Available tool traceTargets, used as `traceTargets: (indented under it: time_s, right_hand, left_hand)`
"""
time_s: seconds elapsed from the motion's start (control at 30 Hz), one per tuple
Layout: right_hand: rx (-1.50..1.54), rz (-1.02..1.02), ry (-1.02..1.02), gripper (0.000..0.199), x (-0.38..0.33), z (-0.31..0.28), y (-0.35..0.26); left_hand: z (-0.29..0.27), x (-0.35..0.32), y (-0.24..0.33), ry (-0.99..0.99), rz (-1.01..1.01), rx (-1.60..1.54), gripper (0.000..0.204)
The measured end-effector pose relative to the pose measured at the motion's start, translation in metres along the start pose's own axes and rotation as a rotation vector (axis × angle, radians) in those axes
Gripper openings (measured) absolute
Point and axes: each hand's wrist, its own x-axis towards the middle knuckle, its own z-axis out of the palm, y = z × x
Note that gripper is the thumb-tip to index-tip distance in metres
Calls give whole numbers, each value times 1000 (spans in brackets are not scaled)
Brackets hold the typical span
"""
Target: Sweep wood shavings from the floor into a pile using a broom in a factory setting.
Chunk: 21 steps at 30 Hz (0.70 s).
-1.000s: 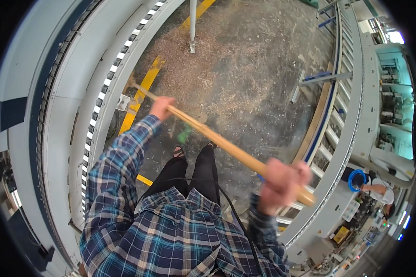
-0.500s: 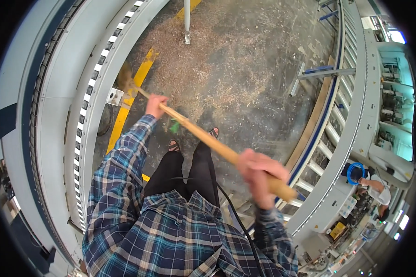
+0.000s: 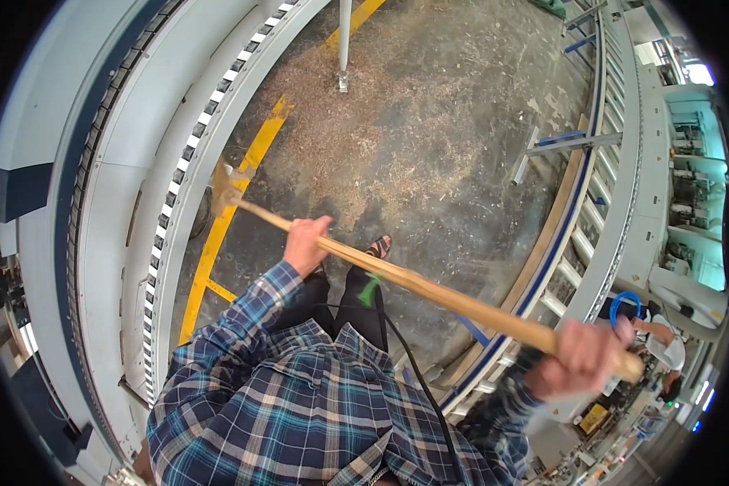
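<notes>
A long wooden-handled broom (image 3: 433, 290) slants across the view in front of my body. Its brownish head (image 3: 223, 190) is at the far left, over the yellow floor line beside the machine. My left hand (image 3: 308, 245) is closed around the lower part of the handle. My right hand (image 3: 579, 360), a little blurred, grips the handle near its top end at the right. A small green strip (image 3: 370, 290) shows below the handle, in front of my leg; what it is attached to I cannot make out.
Wood chips and dust (image 3: 356, 130) are scattered over the floor ahead. A metal post (image 3: 344, 49) stands there. A long pale machine (image 3: 109, 202) borders the left side, and a roller conveyor (image 3: 579, 243) the right. Beyond it, a person (image 3: 664, 340) is near a blue coiled hose (image 3: 624, 306).
Both my hands have moved to the right and nearer with the broom. The broom head has shifted nearer along the yellow line, and the right end of the handle has swung further out.
</notes>
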Motion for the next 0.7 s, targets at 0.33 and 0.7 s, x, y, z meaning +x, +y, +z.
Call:
traceTargets:
  time_s: [0.33, 0.7]
  right_hand:
    - [-178, 12, 191, 21, -36, 5, 23]
    - [-144, 234, 247, 19, -59, 39, 96]
  left_hand:
    - [22, -4, -54, -418, 77, -209, 24]
    - [13, -38, -122, -254, -132, -23, 12]
